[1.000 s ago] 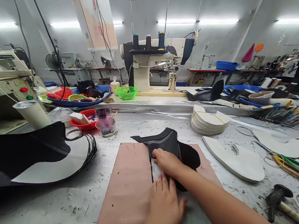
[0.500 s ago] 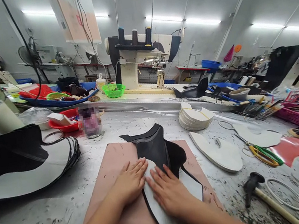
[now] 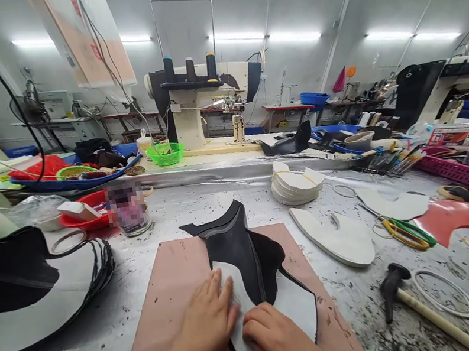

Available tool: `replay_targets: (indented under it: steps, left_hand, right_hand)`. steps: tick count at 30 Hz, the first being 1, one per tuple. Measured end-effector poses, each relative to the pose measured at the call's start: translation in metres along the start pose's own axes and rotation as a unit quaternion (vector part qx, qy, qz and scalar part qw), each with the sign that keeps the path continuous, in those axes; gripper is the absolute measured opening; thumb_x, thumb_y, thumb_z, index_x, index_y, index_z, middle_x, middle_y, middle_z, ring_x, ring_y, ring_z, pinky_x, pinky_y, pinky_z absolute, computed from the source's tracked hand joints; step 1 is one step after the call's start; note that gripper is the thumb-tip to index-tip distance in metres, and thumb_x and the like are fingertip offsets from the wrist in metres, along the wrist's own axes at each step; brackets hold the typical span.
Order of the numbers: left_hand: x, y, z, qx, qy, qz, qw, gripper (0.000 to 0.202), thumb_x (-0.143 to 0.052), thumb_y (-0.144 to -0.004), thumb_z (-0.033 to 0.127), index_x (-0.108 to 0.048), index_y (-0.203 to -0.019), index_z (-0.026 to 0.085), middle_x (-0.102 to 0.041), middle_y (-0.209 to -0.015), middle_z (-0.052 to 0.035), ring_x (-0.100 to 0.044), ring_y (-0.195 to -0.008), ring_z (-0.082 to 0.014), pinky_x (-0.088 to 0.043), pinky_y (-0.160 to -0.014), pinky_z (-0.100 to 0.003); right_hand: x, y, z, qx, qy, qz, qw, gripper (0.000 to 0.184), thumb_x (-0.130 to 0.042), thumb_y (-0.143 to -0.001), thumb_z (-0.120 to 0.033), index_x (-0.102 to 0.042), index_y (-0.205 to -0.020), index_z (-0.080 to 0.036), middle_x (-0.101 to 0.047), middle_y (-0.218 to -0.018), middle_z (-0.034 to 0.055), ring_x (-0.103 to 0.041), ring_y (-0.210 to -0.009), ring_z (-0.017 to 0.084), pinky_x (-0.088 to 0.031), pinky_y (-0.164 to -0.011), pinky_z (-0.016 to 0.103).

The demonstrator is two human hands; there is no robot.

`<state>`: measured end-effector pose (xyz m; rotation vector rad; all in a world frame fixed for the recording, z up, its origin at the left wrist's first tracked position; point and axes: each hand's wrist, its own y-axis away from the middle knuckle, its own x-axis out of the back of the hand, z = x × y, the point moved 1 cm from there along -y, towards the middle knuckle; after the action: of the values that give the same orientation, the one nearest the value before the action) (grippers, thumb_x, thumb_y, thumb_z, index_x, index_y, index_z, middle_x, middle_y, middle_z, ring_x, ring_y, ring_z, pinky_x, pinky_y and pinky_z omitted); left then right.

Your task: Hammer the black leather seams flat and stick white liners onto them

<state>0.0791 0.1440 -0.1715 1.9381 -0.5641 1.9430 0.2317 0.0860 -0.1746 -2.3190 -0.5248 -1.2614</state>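
A black shoe upper [image 3: 230, 242] with white backing pieces lies on a pink board [image 3: 159, 290] in front of me. My left hand [image 3: 207, 318] rests on the left white backing piece [image 3: 228, 272], its fingers stretched out and the thumb blurred. Lower on the same piece, my right hand [image 3: 282, 335] has its fingers bent inward against the surface. Its fingertips are hidden, so whatever they pinch does not show. To the right of my right hand, another white backing area [image 3: 298, 302] shows on the upper.
Stacked black uppers [image 3: 8, 273] lie at the left. White cut pieces [image 3: 337, 239], a banded stack [image 3: 296, 183], scissors [image 3: 406, 233] and a hammer [image 3: 395, 289] are to the right. A metal can [image 3: 130, 214] stands beyond the board, with a sewing machine [image 3: 188, 114] behind.
My right hand has drawn down toward me and its flat fingers have curled. My left hand has shifted slightly lower. The view has turned a little, so the surroundings sit further left.
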Motion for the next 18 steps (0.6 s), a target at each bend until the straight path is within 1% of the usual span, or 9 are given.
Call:
replay_targets:
  steps: [1,3,5,9,14,18]
  left_hand:
    - [0.001,-0.004,-0.001,0.013,-0.006,0.016,1.0,0.036,-0.044,-0.086,0.026,-0.056,-0.117,0.014,-0.051,-0.13,-0.0164,-0.05,-0.116,-0.0288,-0.04,-0.093,-0.043]
    - [0.002,-0.012,-0.003,0.041,-0.017,0.047,0.998,0.029,-0.04,-0.084,0.014,-0.06,-0.105,0.013,-0.056,-0.123,-0.0165,-0.055,-0.106,-0.0287,-0.043,-0.086,-0.043]
    - [0.003,-0.018,-0.002,0.053,-0.024,0.069,0.996,0.027,-0.04,-0.08,0.01,-0.06,-0.098,0.014,-0.057,-0.118,-0.0166,-0.056,-0.101,-0.0292,-0.043,-0.081,-0.043]
    - [0.001,-0.02,0.001,0.046,-0.027,0.096,0.994,0.024,-0.041,-0.078,0.007,-0.06,-0.091,0.015,-0.059,-0.112,-0.0147,-0.056,-0.095,-0.0278,-0.042,-0.079,-0.042]
    - [0.0,-0.016,0.0,0.054,-0.023,0.125,0.99,0.02,-0.045,-0.076,0.008,-0.059,-0.087,0.017,-0.06,-0.11,-0.0115,-0.057,-0.091,-0.026,-0.042,-0.077,-0.04]
    - [-0.005,-0.011,-0.002,0.049,-0.019,0.148,0.988,0.017,-0.043,-0.081,0.012,-0.059,-0.083,0.018,-0.065,-0.094,-0.0076,-0.059,-0.082,-0.0237,-0.044,-0.072,-0.038]
  right_hand:
    - [-0.004,-0.003,0.001,-0.008,0.031,0.005,0.999,0.023,-0.05,-0.07,-0.002,-0.057,-0.085,-0.018,-0.06,-0.095,0.0054,-0.052,-0.087,0.02,-0.048,-0.077,0.029]
    - [-0.01,-0.008,0.003,-0.017,0.074,0.009,0.997,0.022,-0.051,-0.069,-0.003,-0.056,-0.083,-0.019,-0.059,-0.092,0.0053,-0.051,-0.082,0.02,-0.047,-0.07,0.031]
    - [-0.012,-0.011,0.005,-0.019,0.088,0.022,0.996,0.019,-0.051,-0.069,-0.005,-0.055,-0.082,-0.019,-0.058,-0.09,0.0044,-0.05,-0.078,0.02,-0.046,-0.065,0.03]
    - [-0.013,-0.011,0.008,0.002,0.084,0.055,0.995,0.018,-0.051,-0.069,-0.005,-0.053,-0.08,-0.019,-0.057,-0.088,0.0034,-0.05,-0.077,0.019,-0.045,-0.063,0.028]
    - [-0.013,-0.01,0.007,0.004,0.076,0.073,0.994,0.019,-0.05,-0.069,-0.004,-0.052,-0.077,-0.021,-0.057,-0.086,0.0027,-0.05,-0.075,0.018,-0.044,-0.061,0.028]
    - [-0.013,-0.01,0.009,0.008,0.058,0.083,0.995,0.02,-0.05,-0.068,-0.004,-0.051,-0.077,-0.021,-0.057,-0.084,0.0022,-0.05,-0.075,0.018,-0.043,-0.061,0.028]
